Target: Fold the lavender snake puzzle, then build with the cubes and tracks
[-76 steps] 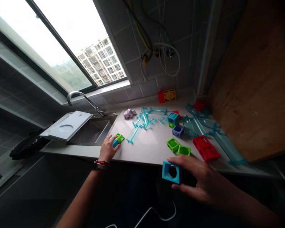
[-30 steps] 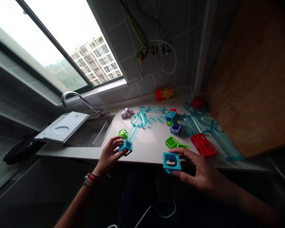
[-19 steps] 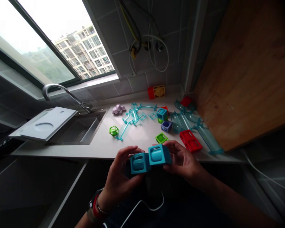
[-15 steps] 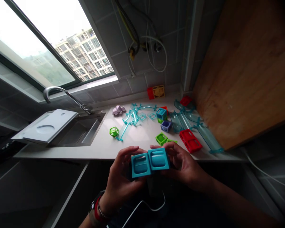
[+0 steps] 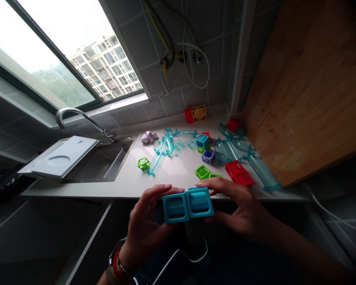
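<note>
Two teal hollow toy blocks meet side by side in front of the counter's edge. My left hand [image 5: 146, 223] grips the left teal block [image 5: 175, 201], fingers over its top and thumb below. Around the right teal block [image 5: 199, 206], my right hand [image 5: 241, 208] has its fingertips on the upper edge and its thumb low on the right side. The pair is slightly askew, the right one sitting a little higher. Whether they are locked together I cannot tell. Just beyond on the counter [image 5: 169, 186] lie green block frames [image 5: 202, 171] and a red double block [image 5: 239, 173].
Clear teal track pieces [image 5: 168, 145] spread over the counter, with wider ones [image 5: 264, 170] by the wooden board [image 5: 308, 95]. A blue block [image 5: 202, 140], purple block [image 5: 208, 156] and green block [image 5: 143, 163] stand nearer. At left is a sink [image 5: 106, 166] with a white panel [image 5: 62, 156] across it.
My right hand's fingers have loosened and stretched along the top of the right block, the hand shifting slightly right. The two blocks stay side by side, nearly in place.
</note>
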`<move>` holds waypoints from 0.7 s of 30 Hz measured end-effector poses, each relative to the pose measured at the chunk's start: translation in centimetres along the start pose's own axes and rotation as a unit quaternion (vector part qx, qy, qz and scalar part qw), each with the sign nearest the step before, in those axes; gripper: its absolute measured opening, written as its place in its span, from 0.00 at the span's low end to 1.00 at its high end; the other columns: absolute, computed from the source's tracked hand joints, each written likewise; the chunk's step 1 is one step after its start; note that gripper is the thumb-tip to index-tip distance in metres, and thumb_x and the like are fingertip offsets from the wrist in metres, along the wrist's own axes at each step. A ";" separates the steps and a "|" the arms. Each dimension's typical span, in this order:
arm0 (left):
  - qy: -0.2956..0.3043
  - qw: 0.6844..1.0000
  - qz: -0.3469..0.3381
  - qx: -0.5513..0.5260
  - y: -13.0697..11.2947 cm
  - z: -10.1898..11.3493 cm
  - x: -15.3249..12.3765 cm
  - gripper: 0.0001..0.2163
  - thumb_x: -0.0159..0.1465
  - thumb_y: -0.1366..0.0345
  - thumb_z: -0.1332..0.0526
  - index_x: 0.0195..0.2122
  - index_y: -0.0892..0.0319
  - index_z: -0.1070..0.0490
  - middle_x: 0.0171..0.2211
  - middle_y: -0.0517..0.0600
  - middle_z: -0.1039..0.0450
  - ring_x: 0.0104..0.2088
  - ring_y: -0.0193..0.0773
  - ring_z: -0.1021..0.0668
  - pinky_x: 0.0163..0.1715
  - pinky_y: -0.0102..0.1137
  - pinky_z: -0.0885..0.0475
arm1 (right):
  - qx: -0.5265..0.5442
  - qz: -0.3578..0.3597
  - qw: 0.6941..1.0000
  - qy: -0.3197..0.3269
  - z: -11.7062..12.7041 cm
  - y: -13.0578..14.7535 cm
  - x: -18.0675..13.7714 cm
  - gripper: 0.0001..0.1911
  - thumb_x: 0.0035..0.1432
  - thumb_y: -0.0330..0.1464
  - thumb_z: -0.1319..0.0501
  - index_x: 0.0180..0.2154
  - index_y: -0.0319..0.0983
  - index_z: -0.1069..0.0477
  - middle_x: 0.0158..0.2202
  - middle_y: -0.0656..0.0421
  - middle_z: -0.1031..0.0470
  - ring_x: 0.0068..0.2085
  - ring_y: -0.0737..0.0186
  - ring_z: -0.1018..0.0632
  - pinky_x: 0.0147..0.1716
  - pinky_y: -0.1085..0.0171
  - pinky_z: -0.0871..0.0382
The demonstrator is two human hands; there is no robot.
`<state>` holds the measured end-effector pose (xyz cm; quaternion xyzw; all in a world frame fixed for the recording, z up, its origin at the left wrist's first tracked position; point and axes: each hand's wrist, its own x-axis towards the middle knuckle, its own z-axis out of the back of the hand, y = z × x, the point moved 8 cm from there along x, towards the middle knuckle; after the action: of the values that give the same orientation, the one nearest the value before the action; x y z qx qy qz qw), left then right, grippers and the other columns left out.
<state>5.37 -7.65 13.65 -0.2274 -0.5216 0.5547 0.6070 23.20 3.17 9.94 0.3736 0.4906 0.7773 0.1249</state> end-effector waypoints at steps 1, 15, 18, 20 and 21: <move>0.000 1.000 -0.003 0.011 -0.2 0.0 0.0 0.32 0.57 0.75 0.26 0.60 0.48 0.32 0.51 0.53 0.19 0.52 0.49 0.17 0.56 0.43 0.22 | -0.004 0.010 1.000 0.002 0.1 0.2 0.1 0.30 0.59 0.35 0.27 0.61 0.47 0.29 0.58 0.53 0.22 0.58 0.50 0.21 0.58 0.54 0.24; 0.032 0.971 0.197 -0.131 2.7 -0.1 -0.3 0.35 0.54 0.69 0.23 0.63 0.54 0.31 0.48 0.58 0.18 0.40 0.47 0.15 0.36 0.31 0.19 | -0.057 0.119 0.989 0.061 -0.5 1.5 -0.6 0.30 0.67 0.26 0.36 0.67 0.49 0.35 0.67 0.54 0.30 0.65 0.53 0.26 0.62 0.56 0.27; 0.045 0.957 0.234 -0.165 3.0 -0.3 -0.2 0.35 0.54 0.66 0.22 0.62 0.55 0.31 0.44 0.57 0.17 0.37 0.46 0.15 0.32 0.29 0.20 | -0.092 0.151 0.983 0.054 -0.5 2.4 -0.7 0.31 0.68 0.25 0.37 0.68 0.49 0.36 0.67 0.53 0.29 0.64 0.53 0.25 0.62 0.56 0.26; 0.049 0.956 0.237 -0.165 3.0 -0.3 -0.1 0.37 0.53 0.66 0.22 0.63 0.55 0.32 0.44 0.58 0.17 0.37 0.47 0.15 0.31 0.29 0.21 | -0.106 0.167 0.979 0.051 -0.5 2.9 -0.7 0.32 0.68 0.24 0.37 0.69 0.48 0.38 0.66 0.52 0.29 0.65 0.53 0.25 0.62 0.55 0.27; 0.050 0.958 0.233 -0.162 3.0 -0.2 -0.1 0.37 0.53 0.66 0.22 0.63 0.55 0.32 0.45 0.58 0.17 0.38 0.47 0.15 0.31 0.29 0.21 | -0.111 0.173 0.977 0.050 -0.5 3.1 -0.8 0.33 0.68 0.24 0.37 0.69 0.47 0.39 0.66 0.52 0.29 0.65 0.53 0.26 0.63 0.55 0.27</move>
<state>4.27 -6.84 10.99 -0.4656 -0.5056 0.5770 0.4412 23.94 0.89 12.16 0.3972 0.3349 0.8544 0.0045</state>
